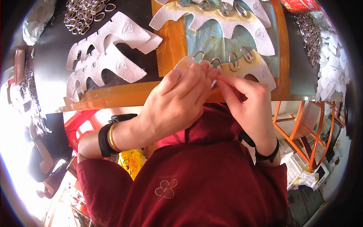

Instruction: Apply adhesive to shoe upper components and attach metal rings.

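Observation:
A curved white piece with strap-like tabs lies at the table's front edge, its upper band yellowish as if coated. Several oval metal rings stand along that band. My left hand is closed over the piece's left part, fingers bunched around a tab near one ring. Close against it, my right hand pinches the same tab between thumb and forefinger. My fingers hide most of the tab. Just beyond lies a similar white piece with rings along its yellowish edge.
Stacked white cut pieces lie to the left. Loose metal rings pile up at the far left and right, near a red container. White scraps heap at the right edge. An orange-framed chair stands below; another person's arm shows at left.

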